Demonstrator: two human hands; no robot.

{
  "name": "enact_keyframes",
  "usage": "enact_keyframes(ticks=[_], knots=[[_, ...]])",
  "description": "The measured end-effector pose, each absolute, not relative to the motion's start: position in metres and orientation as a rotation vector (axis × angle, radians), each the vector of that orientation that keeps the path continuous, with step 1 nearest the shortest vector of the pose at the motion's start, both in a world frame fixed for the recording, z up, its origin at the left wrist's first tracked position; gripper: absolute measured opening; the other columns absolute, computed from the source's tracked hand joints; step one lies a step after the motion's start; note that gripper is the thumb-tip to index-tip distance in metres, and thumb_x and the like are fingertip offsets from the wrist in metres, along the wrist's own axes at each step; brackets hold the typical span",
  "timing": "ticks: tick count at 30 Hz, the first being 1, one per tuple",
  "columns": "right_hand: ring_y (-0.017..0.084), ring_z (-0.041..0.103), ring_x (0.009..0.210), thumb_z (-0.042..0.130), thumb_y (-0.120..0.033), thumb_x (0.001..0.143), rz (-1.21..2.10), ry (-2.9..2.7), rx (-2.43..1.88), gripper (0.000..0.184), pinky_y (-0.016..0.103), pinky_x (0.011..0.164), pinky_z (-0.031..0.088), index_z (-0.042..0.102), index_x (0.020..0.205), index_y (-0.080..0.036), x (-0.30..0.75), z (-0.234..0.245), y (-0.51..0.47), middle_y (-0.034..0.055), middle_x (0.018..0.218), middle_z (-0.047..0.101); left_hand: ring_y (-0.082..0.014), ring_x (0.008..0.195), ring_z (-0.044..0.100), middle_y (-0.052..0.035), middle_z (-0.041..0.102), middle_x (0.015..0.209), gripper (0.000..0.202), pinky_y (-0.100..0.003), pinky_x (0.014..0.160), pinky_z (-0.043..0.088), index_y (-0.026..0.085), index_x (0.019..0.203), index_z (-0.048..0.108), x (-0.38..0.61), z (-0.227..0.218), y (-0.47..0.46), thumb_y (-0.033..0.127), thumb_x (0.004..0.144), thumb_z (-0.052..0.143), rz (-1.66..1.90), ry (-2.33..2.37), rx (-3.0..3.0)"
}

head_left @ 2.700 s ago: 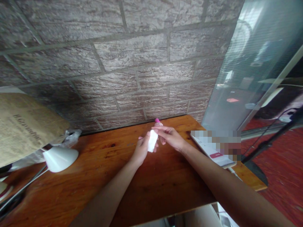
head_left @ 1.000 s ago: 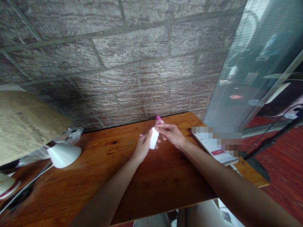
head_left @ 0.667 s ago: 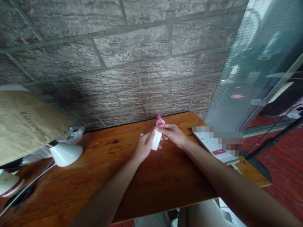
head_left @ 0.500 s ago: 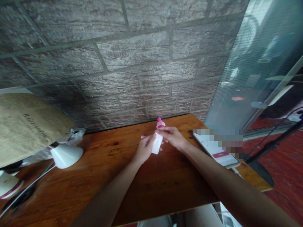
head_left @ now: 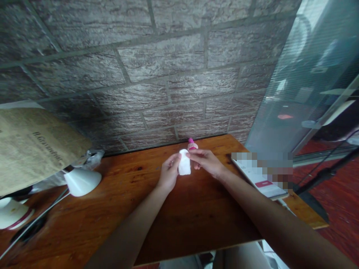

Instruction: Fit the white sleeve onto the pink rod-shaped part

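Both of my hands meet over the far middle of the wooden table (head_left: pixel 185 224). My left hand (head_left: pixel 168 175) pinches a small white pad (head_left: pixel 184 166), which hangs down from its fingertips. My right hand (head_left: pixel 206 161) is closed on a small bottle with a pink cap (head_left: pixel 192 143); only the cap and neck show above the fingers. The pad's upper end touches my right fingertips just below the bottle's cap.
A phone (head_left: pixel 260 178) lies at the table's right edge. On the left stand a white desk lamp head (head_left: pixel 82 181), a brown paper bag (head_left: pixel 30 149) and crumpled clear plastic (head_left: pixel 92 160). A brick wall rises behind the table, a glass panel to the right.
The white pad has swung from a slant to hanging upright in my left fingers, now nearer the bottle's cap. Both hands stay in the same place; the view shifted slightly.
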State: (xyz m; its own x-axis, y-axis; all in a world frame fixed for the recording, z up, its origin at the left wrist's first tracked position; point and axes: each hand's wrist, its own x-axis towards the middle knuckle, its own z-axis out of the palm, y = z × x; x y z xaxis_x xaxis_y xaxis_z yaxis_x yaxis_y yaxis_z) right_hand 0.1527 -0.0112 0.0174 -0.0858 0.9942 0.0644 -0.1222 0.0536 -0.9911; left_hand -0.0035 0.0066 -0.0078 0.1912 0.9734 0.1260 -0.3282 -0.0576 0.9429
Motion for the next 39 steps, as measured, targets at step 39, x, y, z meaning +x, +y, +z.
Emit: enact_keyframes(ticks=[39], knots=[[0.007, 0.041, 0.048, 0.08, -0.05, 0.063, 1.079, -1.168, -0.974, 0.039, 0.023, 0.045, 0.033, 0.075, 0.084, -0.016, 0.141, 0.019, -0.016, -0.0018, 0.061, 0.059, -0.0157, 0.066, 0.064, -0.005, 0.073, 0.078, 0.041, -0.025, 0.062, 0.047, 0.014, 0.096, 0.072, -0.005, 0.004, -0.001, 0.043, 0.068, 0.08, 1.199, 0.784, 1.235]])
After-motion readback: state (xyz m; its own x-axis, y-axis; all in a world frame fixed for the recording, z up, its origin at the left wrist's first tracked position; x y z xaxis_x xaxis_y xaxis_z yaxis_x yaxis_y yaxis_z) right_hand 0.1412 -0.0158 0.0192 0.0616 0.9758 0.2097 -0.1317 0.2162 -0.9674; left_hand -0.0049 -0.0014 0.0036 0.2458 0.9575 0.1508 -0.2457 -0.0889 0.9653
